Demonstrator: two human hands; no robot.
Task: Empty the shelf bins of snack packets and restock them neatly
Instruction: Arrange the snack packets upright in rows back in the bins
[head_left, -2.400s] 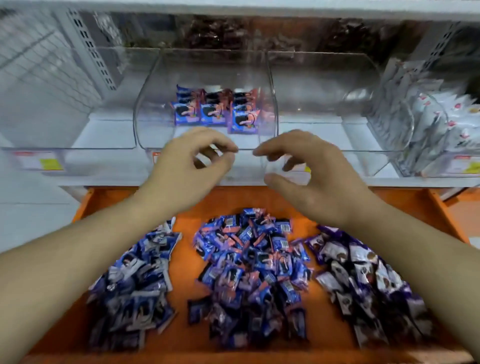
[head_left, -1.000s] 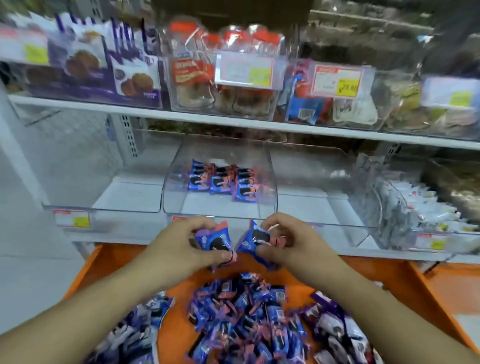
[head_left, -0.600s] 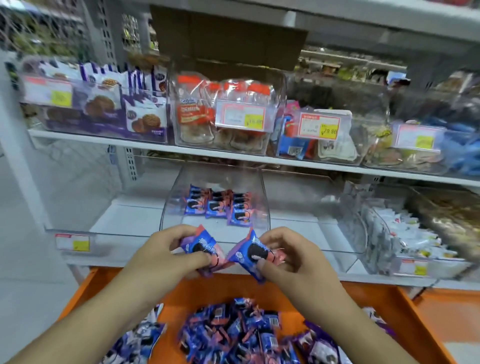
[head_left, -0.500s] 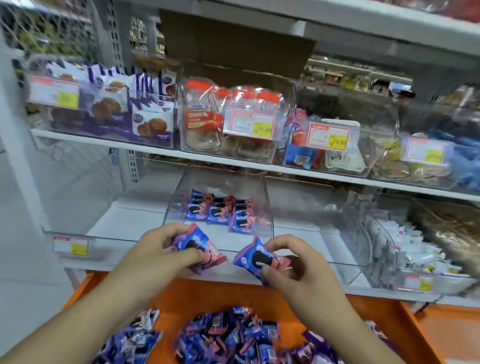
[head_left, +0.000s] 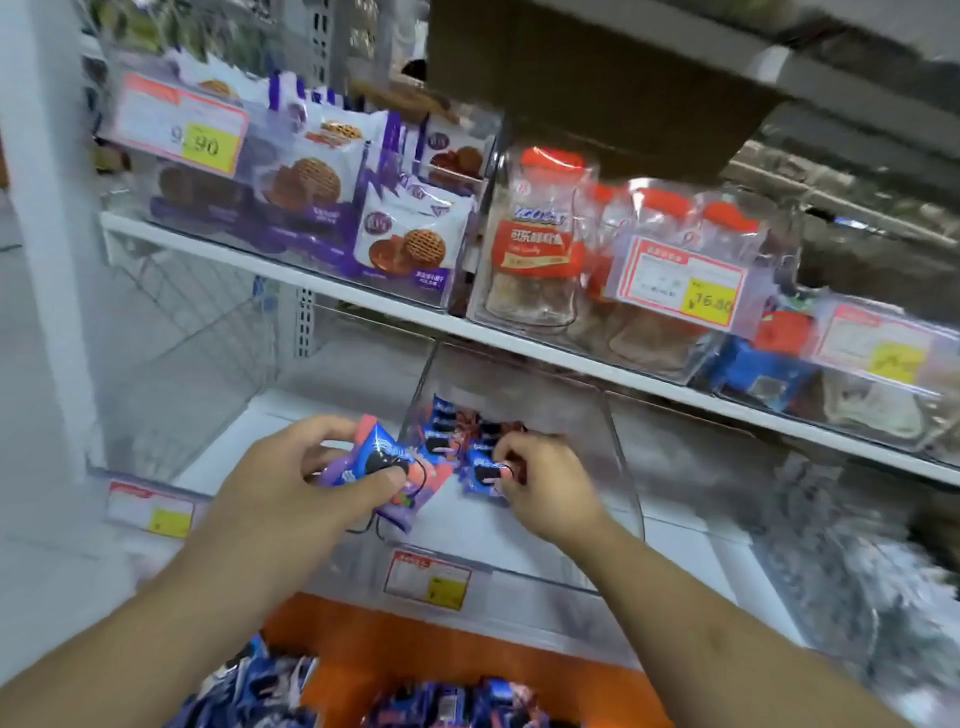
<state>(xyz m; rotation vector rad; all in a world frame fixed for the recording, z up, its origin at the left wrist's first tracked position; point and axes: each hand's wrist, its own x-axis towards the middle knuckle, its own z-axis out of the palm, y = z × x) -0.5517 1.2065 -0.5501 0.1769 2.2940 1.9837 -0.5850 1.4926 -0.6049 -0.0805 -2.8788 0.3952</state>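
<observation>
My left hand grips a blue-and-pink snack packet just in front of the clear middle bin on the lower shelf. Inside that bin my right hand pinches another blue packet, right beside a short row of the same packets standing at the back. Below, loose blue packets lie heaped on an orange tray.
A white shelf above carries bins of purple cookie packs and red-labelled bags with price tags. The clear bin to the left looks bare. More filled bins blur at the right.
Both hands lifted packets from the tray pile and rose to the middle bin. My right hand has moved into the bin with its packet. The view tilted up and left.
</observation>
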